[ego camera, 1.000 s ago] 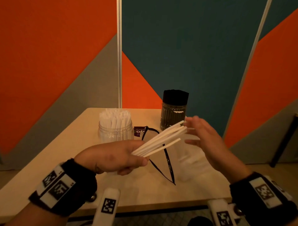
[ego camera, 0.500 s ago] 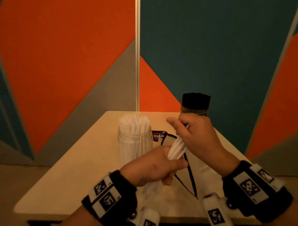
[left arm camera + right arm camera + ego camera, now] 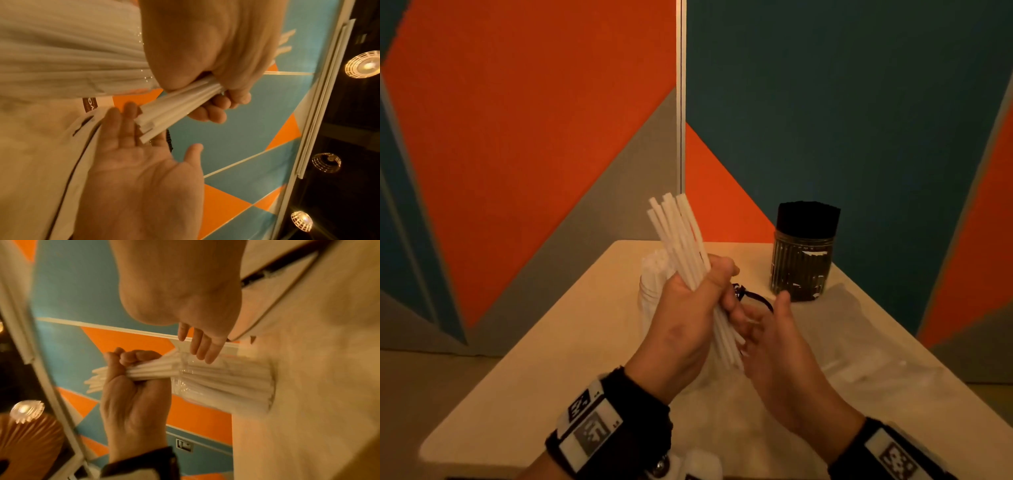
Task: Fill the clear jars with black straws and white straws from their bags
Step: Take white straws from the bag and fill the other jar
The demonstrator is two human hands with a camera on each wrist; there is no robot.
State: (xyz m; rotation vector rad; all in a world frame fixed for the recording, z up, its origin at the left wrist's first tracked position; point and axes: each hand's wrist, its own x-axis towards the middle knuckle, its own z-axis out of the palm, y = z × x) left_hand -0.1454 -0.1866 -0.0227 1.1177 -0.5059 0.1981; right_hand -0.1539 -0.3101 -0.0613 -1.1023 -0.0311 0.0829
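The left hand (image 3: 681, 318), fingers curled tight round a bundle of white straws (image 3: 681, 236), has swung them from slanting sideways a second ago to nearly upright; the right hand (image 3: 767, 335), fingers spread flat, now meets their lower ends, likely squaring the bundle before it drops into the white-straw jar (image 3: 654, 287) just behind; farther on the counter (image 3: 524, 370) stands the full black-straw jar (image 3: 803, 263); a brown tag (image 3: 89, 104) bears lettering too blurred to read.
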